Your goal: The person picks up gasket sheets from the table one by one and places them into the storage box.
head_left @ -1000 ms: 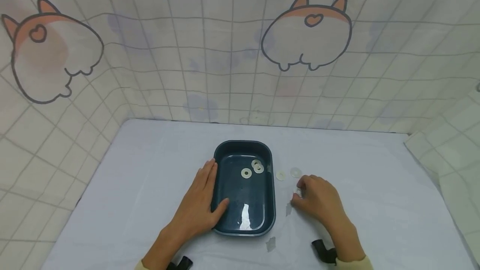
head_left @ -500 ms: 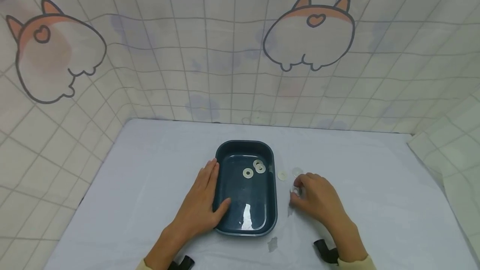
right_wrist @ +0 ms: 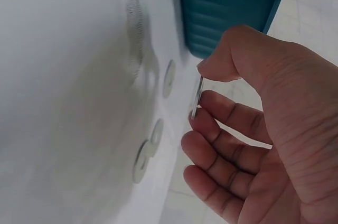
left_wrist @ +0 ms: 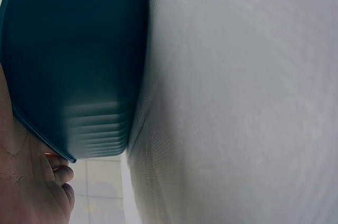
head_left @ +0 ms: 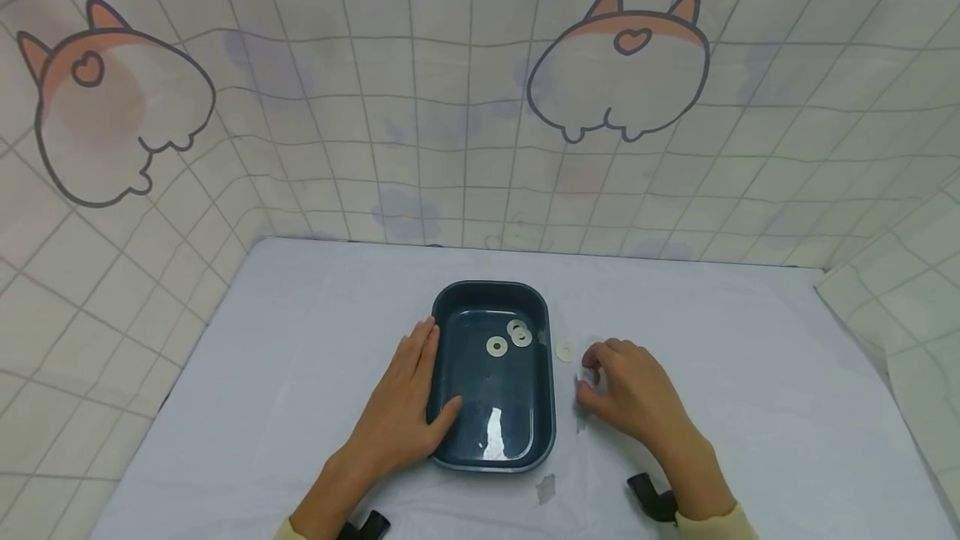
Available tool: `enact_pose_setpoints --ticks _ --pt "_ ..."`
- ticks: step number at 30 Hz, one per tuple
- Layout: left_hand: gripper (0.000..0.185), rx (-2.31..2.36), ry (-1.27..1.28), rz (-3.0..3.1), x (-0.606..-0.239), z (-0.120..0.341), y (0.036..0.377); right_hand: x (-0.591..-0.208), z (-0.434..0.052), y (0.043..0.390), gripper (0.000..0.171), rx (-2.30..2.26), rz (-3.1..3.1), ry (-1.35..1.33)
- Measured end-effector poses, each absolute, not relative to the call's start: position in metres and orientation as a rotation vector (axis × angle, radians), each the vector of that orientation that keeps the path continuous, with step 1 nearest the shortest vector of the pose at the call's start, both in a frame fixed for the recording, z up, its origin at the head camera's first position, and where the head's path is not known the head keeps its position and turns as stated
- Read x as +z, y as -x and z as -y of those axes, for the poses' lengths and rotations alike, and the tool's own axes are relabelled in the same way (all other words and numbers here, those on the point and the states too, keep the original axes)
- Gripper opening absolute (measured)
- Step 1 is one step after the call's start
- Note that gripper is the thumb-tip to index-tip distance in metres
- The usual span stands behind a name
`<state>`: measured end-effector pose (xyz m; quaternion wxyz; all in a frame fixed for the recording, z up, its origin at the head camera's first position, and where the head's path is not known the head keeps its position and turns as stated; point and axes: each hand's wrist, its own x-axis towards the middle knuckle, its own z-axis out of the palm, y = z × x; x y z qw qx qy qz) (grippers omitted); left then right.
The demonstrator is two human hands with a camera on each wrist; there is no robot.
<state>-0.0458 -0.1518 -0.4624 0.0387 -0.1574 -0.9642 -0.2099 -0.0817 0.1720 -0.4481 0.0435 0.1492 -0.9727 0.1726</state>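
**Right hand pinching a washer beside the tray**

Right hand point(head_left: 626, 390) sits on the tabletop point(head_left: 750, 373) just right of the dark teal tray point(head_left: 543, 432). Wrist view shows a thin flat washer point(right_wrist: 197, 96) held on edge between the thumb and the fingers point(right_wrist: 232, 114), clear of the cloth. Remaining fingers loosely curled below it, not touching it.

Left hand point(head_left: 405, 407) lies flat along the tray's left wall, fingers straight, thumb hooked over the near-left rim. It presses against the tray and grasps nothing else.

Handling, my read:
- Washer looks stiff, very light, smooth. Likely slippery and easy to flick out of a pinch.
- Lying flat it gives almost no edge to catch. Best hold is across the rim with two fingertips, or tip one edge up first.
- Tray looks like rigid plastic, light enough to slide, so the flat hand against its wall makes sense.

Positions:
- Three washers in tray point(head_left: 508, 337) toward the far end, two overlapping.
- One loose washer point(head_left: 565, 351) on the cloth between tray and right hand, near the fingertips, not touching.
- Wrist view shows loose washers on cloth point(right_wrist: 152, 142) below the held one, apart from the fingers.
- Two scraps of tape point(head_left: 545, 487) on the cloth near the tray's near-right corner.
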Motion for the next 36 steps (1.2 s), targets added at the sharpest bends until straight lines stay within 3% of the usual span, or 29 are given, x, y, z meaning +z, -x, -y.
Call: enact_pose_setpoints --ticks 36 --pt "0.099 -0.642 0.478 2.974 -0.463 0.152 0.046 -0.401 -0.147 0.095 0.019 0.396 2.884 -0.638"
